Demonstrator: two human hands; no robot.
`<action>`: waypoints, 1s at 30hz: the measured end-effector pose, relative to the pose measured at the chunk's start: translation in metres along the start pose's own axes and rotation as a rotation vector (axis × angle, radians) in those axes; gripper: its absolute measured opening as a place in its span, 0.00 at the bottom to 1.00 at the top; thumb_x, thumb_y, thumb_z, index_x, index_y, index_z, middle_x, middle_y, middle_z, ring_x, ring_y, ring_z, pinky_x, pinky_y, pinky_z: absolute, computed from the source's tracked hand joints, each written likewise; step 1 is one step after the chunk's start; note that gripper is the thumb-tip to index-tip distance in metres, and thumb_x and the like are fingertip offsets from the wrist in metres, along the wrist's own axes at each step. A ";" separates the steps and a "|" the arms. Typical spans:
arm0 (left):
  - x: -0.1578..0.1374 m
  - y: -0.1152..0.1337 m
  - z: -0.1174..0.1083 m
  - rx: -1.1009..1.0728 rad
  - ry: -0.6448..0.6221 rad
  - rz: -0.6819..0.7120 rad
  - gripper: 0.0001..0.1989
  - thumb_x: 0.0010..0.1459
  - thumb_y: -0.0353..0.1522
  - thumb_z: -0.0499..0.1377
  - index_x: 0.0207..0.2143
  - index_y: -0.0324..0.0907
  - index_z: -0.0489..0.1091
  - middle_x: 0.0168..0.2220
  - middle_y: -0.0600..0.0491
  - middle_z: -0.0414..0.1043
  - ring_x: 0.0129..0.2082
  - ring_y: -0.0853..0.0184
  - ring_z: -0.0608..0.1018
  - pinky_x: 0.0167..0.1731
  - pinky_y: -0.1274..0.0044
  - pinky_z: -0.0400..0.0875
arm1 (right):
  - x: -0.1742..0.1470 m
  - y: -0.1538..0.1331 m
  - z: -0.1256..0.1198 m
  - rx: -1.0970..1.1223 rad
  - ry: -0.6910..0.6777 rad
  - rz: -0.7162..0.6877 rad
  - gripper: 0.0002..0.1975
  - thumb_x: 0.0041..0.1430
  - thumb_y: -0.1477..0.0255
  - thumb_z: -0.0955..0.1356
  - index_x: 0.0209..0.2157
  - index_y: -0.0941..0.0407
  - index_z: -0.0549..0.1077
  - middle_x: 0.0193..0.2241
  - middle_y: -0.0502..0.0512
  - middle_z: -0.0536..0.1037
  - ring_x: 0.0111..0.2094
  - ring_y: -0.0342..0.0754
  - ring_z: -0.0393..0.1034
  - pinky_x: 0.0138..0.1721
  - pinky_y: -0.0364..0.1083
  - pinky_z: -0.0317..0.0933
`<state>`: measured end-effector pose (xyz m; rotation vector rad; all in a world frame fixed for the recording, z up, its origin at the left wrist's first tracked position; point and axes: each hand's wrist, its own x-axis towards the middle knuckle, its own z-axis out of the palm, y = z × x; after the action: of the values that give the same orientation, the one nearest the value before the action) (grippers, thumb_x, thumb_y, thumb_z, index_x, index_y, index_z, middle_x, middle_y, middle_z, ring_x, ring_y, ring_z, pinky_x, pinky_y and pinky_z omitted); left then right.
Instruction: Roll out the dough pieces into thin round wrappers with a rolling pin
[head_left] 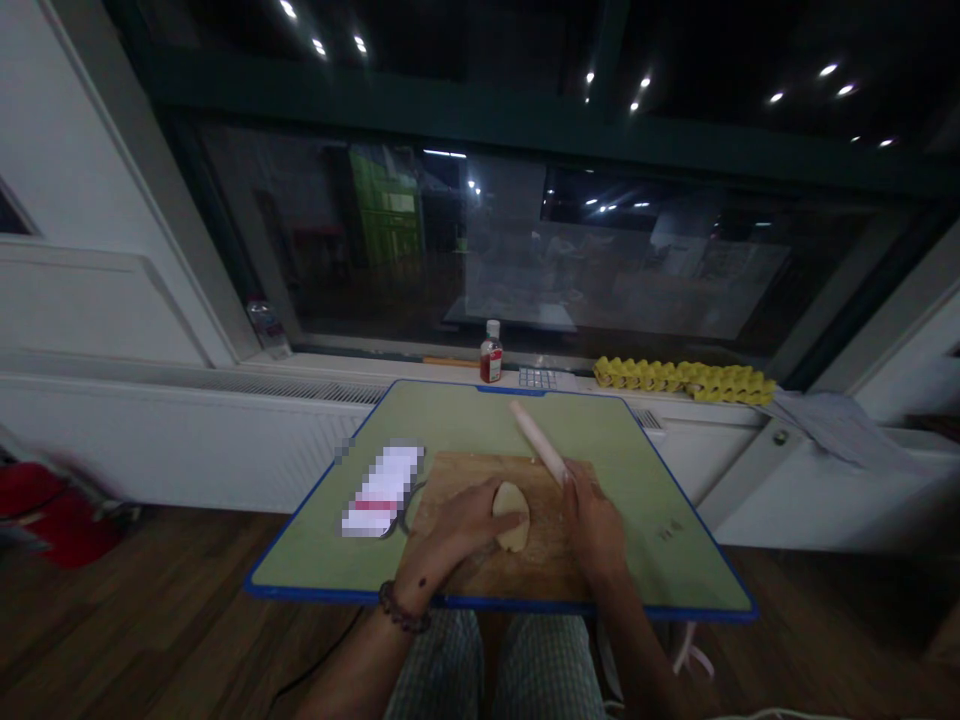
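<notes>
A flattened oval of pale dough (512, 535) lies over the wooden board (457, 468). My left hand (466, 518) grips the dough from its left side, with the thumb across its face and the other fingers partly hidden behind its left edge. In my right hand (594, 520) is the near end of a light rolling pin (536, 437). The pin slants away up and to the left, its far end beyond the back edge of the board. Beneath the board is a small green table (660, 480) with a blue rim.
A phone (384, 490) with a lit, blurred screen lies left of the board, a dark cable beside it. On the windowsill stand a small bottle (491, 355) with red contents, a blister-like sheet (538, 378) and yellow egg trays (682, 380). A red bag-like object (64, 515) sits at far left.
</notes>
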<state>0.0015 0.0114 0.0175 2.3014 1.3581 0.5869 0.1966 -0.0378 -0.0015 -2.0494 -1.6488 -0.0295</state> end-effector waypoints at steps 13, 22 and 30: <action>-0.030 0.002 0.000 -0.190 0.088 -0.233 0.12 0.66 0.35 0.48 0.50 0.43 0.61 0.39 0.50 0.78 0.42 0.60 0.80 0.41 0.73 0.69 | 0.001 0.004 0.005 -0.061 -0.049 0.012 0.23 0.72 0.64 0.50 0.59 0.51 0.65 0.45 0.58 0.80 0.34 0.49 0.77 0.33 0.44 0.64; -0.048 0.005 -0.013 0.183 0.258 -0.200 0.21 0.66 0.41 0.52 0.56 0.40 0.62 0.31 0.50 0.76 0.35 0.55 0.80 0.35 0.69 0.70 | -0.001 0.003 0.000 -0.076 -0.110 -0.159 0.21 0.72 0.65 0.53 0.56 0.52 0.70 0.40 0.55 0.82 0.37 0.48 0.78 0.37 0.43 0.65; -0.002 -0.018 -0.032 0.342 0.526 0.195 0.14 0.65 0.36 0.54 0.48 0.39 0.70 0.59 0.41 0.63 0.61 0.51 0.63 0.59 0.60 0.60 | -0.006 -0.022 -0.018 -0.264 -0.275 -0.398 0.18 0.71 0.66 0.57 0.52 0.52 0.73 0.41 0.57 0.81 0.39 0.49 0.77 0.39 0.44 0.66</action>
<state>-0.0297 0.0218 0.0343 2.6950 1.5662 1.1677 0.1801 -0.0470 0.0208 -1.9382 -2.3140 -0.1109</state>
